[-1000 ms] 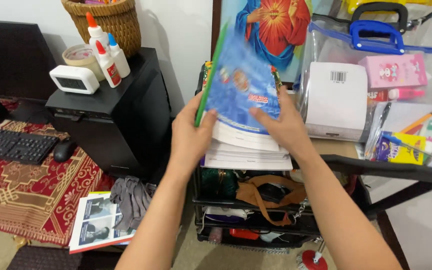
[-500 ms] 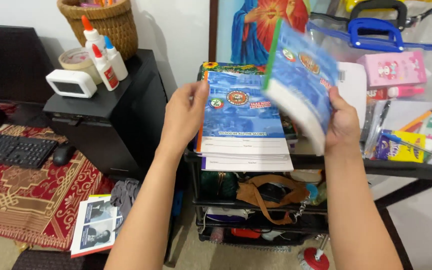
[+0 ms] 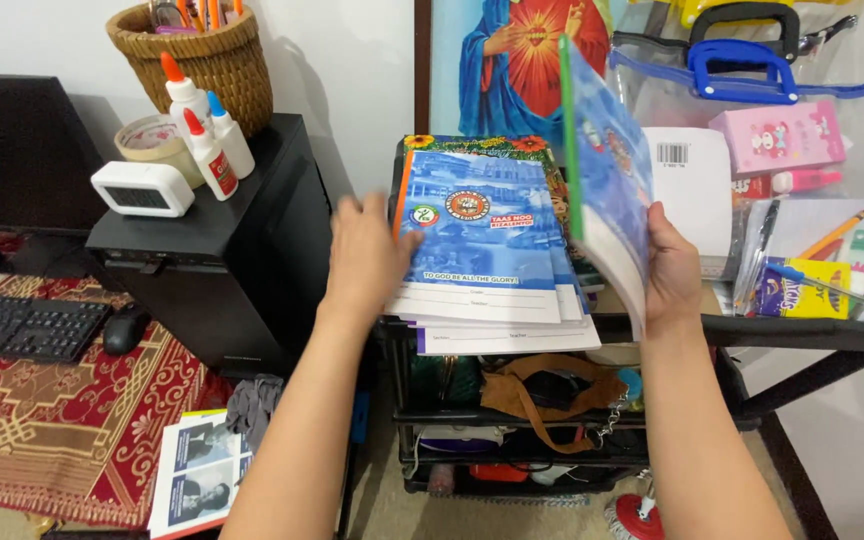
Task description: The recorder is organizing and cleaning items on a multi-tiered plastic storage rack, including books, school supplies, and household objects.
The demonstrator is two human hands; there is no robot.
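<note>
Green-spined notebook [image 3: 607, 190], tilted on edge, pinched at its lower corner by right hand [image 3: 674, 270]; stack [image 3: 487, 250] steadied under left hand [image 3: 364, 262], spread flat; slippage risked by thin grip.

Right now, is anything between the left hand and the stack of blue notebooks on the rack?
Nothing visible: the left hand already rests on the left edge of the notebook stack. The right hand holds another green-spined bundle upright beside it.
</note>
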